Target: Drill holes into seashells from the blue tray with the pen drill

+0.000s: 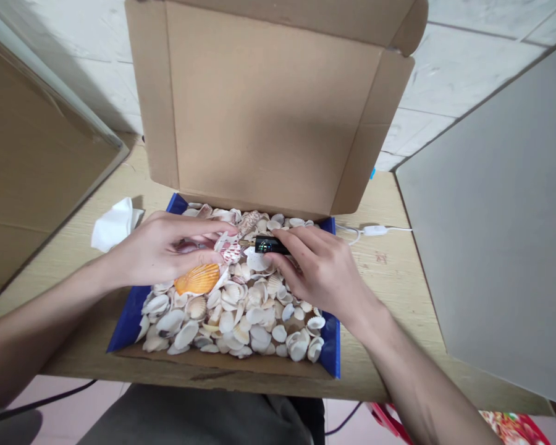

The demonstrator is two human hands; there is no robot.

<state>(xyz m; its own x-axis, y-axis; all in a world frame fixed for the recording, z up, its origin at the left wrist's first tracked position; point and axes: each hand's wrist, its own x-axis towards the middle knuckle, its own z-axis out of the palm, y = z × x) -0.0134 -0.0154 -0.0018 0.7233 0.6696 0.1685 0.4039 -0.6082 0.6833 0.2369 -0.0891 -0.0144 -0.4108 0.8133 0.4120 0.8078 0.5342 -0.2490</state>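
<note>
Between the thumb and fingers of my left hand (160, 247) is a white seashell with reddish-purple spots (228, 248). My right hand (317, 262) grips a small black hand drill (271, 245), its brass-coloured tip (247, 243) pointing left at the spotted shell. The tip is at the shell's edge; I cannot tell whether it touches. Just below my left fingers lies an orange scallop shell (197, 279). Both hands are over an open cardboard box with blue sides (330, 337), filled with many white and cream seashells (259, 337).
The box's brown lid (273, 111) stands raised at the back. White crumpled tissue (115, 224) lies on the wooden table (398, 296) at left. A white cable with an inline switch (374, 230) runs to the right. Cardboard (41, 148) and a grey panel (495, 216) flank the table.
</note>
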